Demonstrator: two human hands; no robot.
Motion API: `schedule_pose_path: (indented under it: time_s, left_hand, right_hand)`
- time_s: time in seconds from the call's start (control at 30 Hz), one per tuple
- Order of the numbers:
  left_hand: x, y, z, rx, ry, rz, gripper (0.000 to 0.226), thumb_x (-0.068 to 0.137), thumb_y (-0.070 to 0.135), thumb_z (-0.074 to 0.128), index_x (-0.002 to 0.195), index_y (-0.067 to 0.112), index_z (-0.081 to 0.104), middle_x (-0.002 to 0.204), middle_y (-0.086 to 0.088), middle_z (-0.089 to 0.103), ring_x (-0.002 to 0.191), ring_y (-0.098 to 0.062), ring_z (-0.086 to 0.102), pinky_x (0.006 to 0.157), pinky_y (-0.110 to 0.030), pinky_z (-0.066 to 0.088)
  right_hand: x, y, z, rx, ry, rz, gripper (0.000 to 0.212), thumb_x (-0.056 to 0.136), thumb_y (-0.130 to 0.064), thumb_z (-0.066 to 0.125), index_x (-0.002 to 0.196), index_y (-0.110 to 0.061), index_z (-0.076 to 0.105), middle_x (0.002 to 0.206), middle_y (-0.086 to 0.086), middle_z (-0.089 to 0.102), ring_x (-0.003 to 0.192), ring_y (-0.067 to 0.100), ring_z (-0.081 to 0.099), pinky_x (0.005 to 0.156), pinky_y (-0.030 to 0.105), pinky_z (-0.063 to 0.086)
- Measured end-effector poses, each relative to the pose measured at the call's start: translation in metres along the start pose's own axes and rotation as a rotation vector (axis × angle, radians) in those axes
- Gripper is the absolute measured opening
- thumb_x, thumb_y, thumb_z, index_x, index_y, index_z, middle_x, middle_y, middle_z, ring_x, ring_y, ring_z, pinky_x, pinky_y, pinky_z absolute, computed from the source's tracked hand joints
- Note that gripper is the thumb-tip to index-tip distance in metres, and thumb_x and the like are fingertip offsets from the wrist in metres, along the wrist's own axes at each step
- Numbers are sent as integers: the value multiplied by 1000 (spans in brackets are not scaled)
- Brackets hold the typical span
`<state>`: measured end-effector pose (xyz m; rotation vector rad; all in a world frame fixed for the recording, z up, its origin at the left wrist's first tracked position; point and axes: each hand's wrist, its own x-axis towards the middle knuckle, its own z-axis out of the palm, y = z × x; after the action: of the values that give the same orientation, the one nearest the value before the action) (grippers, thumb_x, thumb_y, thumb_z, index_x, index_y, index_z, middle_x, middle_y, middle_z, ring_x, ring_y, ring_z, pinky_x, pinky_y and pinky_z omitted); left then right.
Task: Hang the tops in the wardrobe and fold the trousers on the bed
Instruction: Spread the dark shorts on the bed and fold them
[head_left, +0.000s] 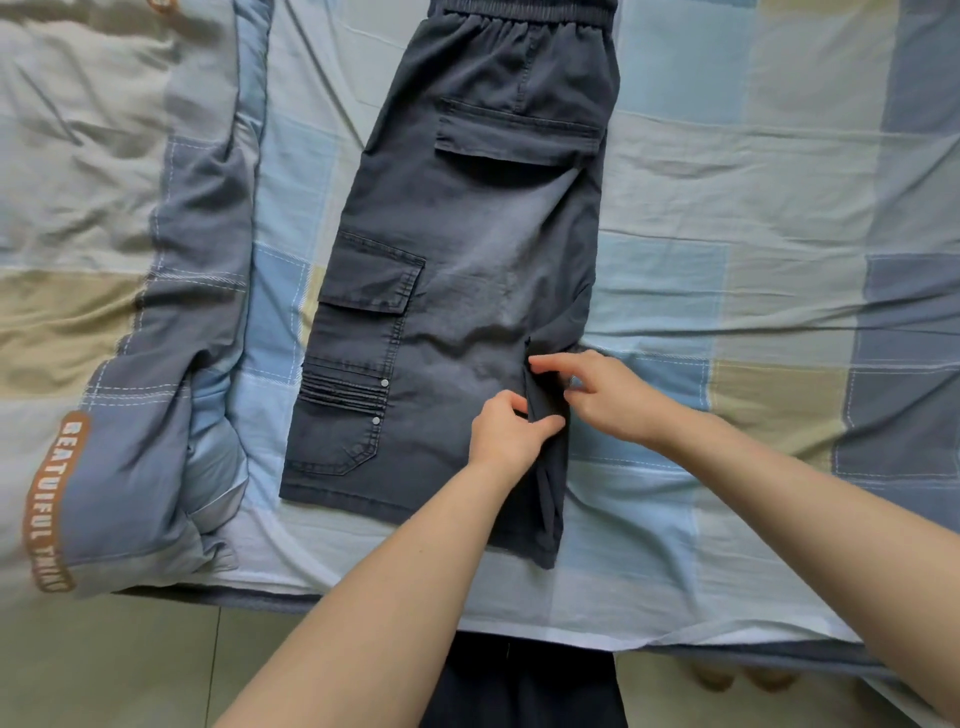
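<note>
Left fingers (540, 423): I am pinching a small ridge of dark cloth at the inner edge of the trousers (462, 291); thumb and forefinger are closing on it.
Right fingers (550, 364): I am gripping the same edge a little further up, so both hands are holding one fold of cloth between them.
Left hand (506, 428): it is lying over the leg, from the near side.
Right hand (613, 397): it is coming in from the right, just beside the edge.
Nearer hand: both are touching; I judge the right one is better placed to lift the edge.
Trousers, place: they are lying flat on the bed (753, 208), already doubled leg over leg.
Long axis: it is running away from me, hem near me, elastic waistband (524, 10) far, leaning slightly right.
Quilt (104, 260): it is lying bunched to the left, apart from the trousers.
</note>
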<state>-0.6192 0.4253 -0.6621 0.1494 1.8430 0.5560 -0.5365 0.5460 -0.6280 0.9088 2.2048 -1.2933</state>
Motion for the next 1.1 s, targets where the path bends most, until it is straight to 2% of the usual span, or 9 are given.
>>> schedule_pose_path:
  time_s: [0.27, 0.43, 0.5, 0.6, 0.7, 0.77, 0.87, 0.93, 1.1]
  left_hand:
    - [-1, -17, -25, -269, -162, -88, 10, 86, 18, 69, 79, 14, 63, 71, -1, 64, 58, -9, 58, 54, -19, 46]
    - [-6, -23, -49, -9, -242, -36, 9, 90, 9, 60, 83, 14, 60, 68, -4, 62, 59, -24, 63, 64, -31, 55]
    - [-10, -26, -65, 325, -319, 129, 14, 90, 7, 51, 88, 17, 60, 79, -5, 70, 68, -28, 71, 69, -30, 57]
    - [-10, -36, -106, 958, -203, 556, 18, 86, 10, 53, 99, 20, 60, 97, -2, 68, 89, -27, 64, 75, -37, 52]
    - [-5, -37, -158, 1279, -75, 1083, 23, 74, 2, 61, 94, 13, 66, 96, -6, 67, 92, -30, 64, 72, -36, 54]
    - [4, -34, -196, 1424, -64, 1308, 33, 85, 7, 45, 105, 12, 71, 114, -8, 69, 111, -30, 64, 89, -40, 55]
    - [22, -34, -244, 1681, -104, 1347, 54, 87, 2, 38, 137, 13, 56, 147, -8, 49, 137, -31, 43, 108, -49, 41]
    - [32, -38, -257, 1808, -149, 1317, 73, 81, -3, 44, 151, 17, 35, 159, -7, 28, 145, -33, 27, 115, -50, 30]
    - [46, -51, -248, 1864, -138, 1412, 76, 83, 4, 47, 153, 26, 28, 160, -10, 25, 142, -46, 26, 113, -59, 28]
  right_hand:
    - [-9, 13, 0, -719, 150, -421, 60, 74, 5, 55, 133, -7, 56, 139, 6, 54, 128, 28, 51, 94, 38, 47]
    - [-13, 20, 26, -982, -2, -569, 54, 89, -13, 30, 139, -7, 49, 146, 11, 46, 135, 26, 43, 109, 47, 38]
    - [-12, 20, 34, -1046, -46, -525, 55, 87, -16, 37, 141, -9, 46, 147, 11, 44, 136, 26, 42, 109, 47, 38]
    - [-8, 18, 45, -1011, -27, -448, 62, 86, -26, 51, 145, -9, 40, 150, 13, 39, 138, 27, 38, 110, 49, 36]
    - [-6, 14, 55, -891, -45, -421, 77, 83, -39, 58, 149, -10, 32, 152, 19, 32, 141, 32, 32, 112, 53, 30]
    - [-6, 10, 56, -780, -46, -406, 78, 77, -27, 67, 145, -6, 38, 151, 22, 32, 140, 36, 32, 110, 54, 32]
    - [-7, 9, 54, -646, 5, -448, 51, 71, -5, 70, 119, 5, 59, 145, 25, 41, 134, 40, 40, 102, 52, 43]
    - [-9, 15, 54, -678, 106, -548, 22, 88, -2, 52, 105, 4, 65, 141, 23, 48, 131, 38, 44, 101, 50, 45]
    - [-20, 35, 68, -939, 177, -675, 48, 101, -1, 17, 133, 1, 53, 148, 18, 41, 137, 31, 38, 107, 52, 38]
